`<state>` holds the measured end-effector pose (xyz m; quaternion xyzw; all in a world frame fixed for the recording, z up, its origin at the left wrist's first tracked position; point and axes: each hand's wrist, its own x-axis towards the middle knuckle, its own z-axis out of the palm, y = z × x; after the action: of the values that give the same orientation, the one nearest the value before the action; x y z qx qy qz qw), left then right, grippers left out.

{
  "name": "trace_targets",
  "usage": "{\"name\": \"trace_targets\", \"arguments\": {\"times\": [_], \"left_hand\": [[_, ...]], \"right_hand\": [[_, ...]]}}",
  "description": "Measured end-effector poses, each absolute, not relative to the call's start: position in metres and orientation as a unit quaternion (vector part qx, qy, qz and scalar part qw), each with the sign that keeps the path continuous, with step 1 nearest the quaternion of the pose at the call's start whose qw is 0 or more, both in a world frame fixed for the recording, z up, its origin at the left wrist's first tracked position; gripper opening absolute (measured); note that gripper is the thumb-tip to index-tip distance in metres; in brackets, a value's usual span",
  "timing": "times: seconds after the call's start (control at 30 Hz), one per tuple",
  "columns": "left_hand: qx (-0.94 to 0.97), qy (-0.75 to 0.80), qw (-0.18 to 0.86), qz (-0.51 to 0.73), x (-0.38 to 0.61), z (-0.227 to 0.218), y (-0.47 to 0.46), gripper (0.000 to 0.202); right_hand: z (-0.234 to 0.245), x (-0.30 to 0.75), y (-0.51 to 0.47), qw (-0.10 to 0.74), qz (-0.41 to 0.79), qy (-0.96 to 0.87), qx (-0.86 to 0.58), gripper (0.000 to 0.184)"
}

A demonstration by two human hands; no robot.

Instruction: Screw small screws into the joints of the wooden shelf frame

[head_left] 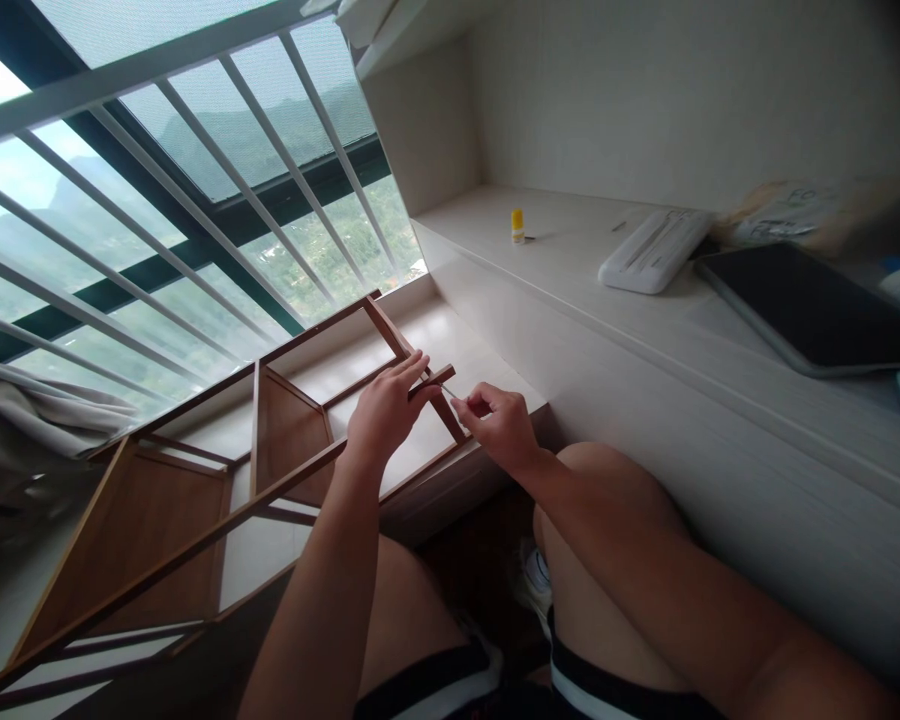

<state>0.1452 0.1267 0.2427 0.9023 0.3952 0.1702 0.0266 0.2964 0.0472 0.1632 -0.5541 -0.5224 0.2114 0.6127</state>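
A brown wooden shelf frame [292,476] with inset shelf boards lies tilted along the window ledge. My left hand [386,405] is closed around one end of its long front rail, fingers over the top and thumb near the rail's end. Close by on the right, my right hand [499,425] pinches a thin metal rod [448,392]. The rod points at the end joint of the frame, beside my left thumb. Its far tip is too small to make out, and I cannot tell whether it sits in a hole.
On the pale desk [570,300] to the right are a small yellow-capped bottle [517,226], a white case [656,250], a dark tablet [817,305] and a plastic bag [795,215]. White window bars [195,130] rise behind the frame. A grey curtain [34,420] hangs at left.
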Motion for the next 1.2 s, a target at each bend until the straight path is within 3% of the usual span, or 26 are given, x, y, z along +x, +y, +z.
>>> {"name": "trace_targets", "arguments": {"times": [0.2, 0.33, 0.43, 0.73, 0.97, 1.07, 1.2], "left_hand": [[0.900, 0.402, 0.032, 0.164, 0.146, 0.244, 0.126, 0.045], [0.901, 0.402, 0.031, 0.161, 0.147, 0.245, 0.125, 0.045], [0.899, 0.406, 0.026, 0.162, 0.147, 0.245, 0.126, 0.045], [0.900, 0.402, 0.019, 0.165, 0.147, 0.242, 0.127, 0.046], [0.897, 0.411, 0.018, 0.160, 0.147, 0.244, 0.125, 0.045], [0.899, 0.405, 0.016, 0.167, 0.146, 0.243, 0.125, 0.045], [0.901, 0.400, 0.022, 0.169, 0.146, 0.243, 0.125, 0.045]], "right_hand": [[0.167, 0.290, 0.056, 0.649, 0.582, -0.328, -0.363, 0.030], [0.167, 0.289, 0.057, 0.605, 0.687, -0.277, -0.293, 0.032], [0.166, 0.289, 0.052, 0.615, 0.617, -0.358, -0.337, 0.038], [0.166, 0.299, 0.041, 0.564, 0.212, -0.580, -0.548, 0.036], [0.168, 0.301, 0.042, 0.576, 0.140, -0.552, -0.587, 0.032], [0.167, 0.299, 0.044, 0.613, 0.268, -0.513, -0.538, 0.034], [0.166, 0.298, 0.049, 0.603, 0.631, -0.340, -0.350, 0.035]]}}
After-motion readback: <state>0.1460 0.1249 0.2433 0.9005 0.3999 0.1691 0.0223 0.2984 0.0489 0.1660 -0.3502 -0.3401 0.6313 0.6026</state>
